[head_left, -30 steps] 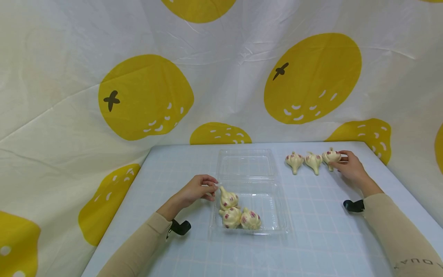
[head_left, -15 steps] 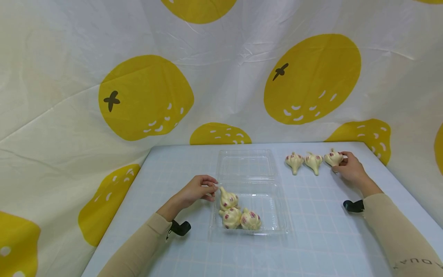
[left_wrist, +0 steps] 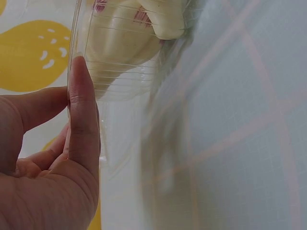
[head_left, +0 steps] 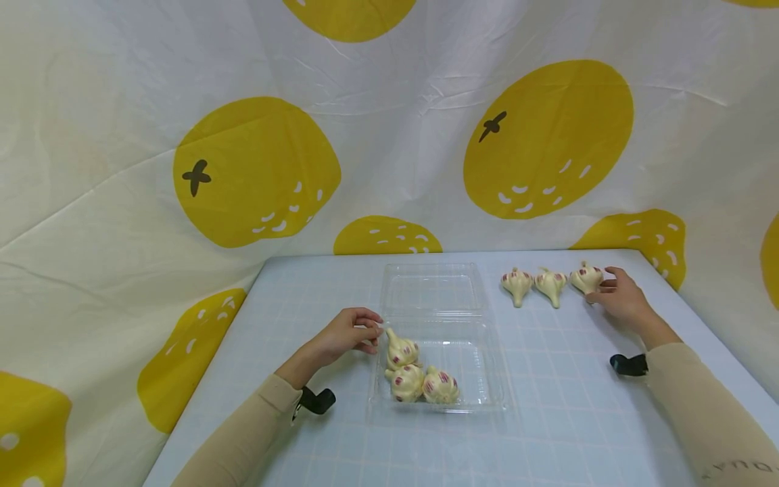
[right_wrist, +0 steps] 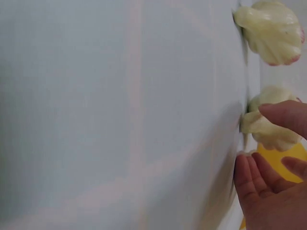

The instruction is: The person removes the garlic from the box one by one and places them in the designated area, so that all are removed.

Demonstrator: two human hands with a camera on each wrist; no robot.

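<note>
- The rightmost bulb [head_left: 585, 278] of the garlic row is lying at about 2 o'clock from the clear container [head_left: 471, 379]; being round, it could be rolling away towards 10 o'clock if a fingertip nudges only one side.
- Such a push could also be knocking it into the middle bulb [head_left: 550, 284], which is sitting near it at 9 o'clock, with the leftmost bulb [head_left: 516, 284] just beyond.
- The container looks thin and light, so a tug at its 9 o'clock side could be dragging or tipping it.
- Three bulbs are resting inside: the upper one [head_left: 402, 353] towards 9 o'clock of the base, the lower one [head_left: 406, 383] at 8 and the third [head_left: 441, 386] at 6. With the weight lopsided, any tilt could be setting them rolling.
- The right hand [head_left: 622, 299] is lying at 4 o'clock from the rightmost bulb, showing a moderate gap between thumb [right_wrist: 288, 115] and fingers [right_wrist: 249, 179]. The thumb is overlapping that bulb in the right wrist view; contact I cannot tell, and no firm grip is showing.
- The left hand [head_left: 343, 336] is narrowing to a pinch, holding the container's rim at 9 o'clock.
</note>
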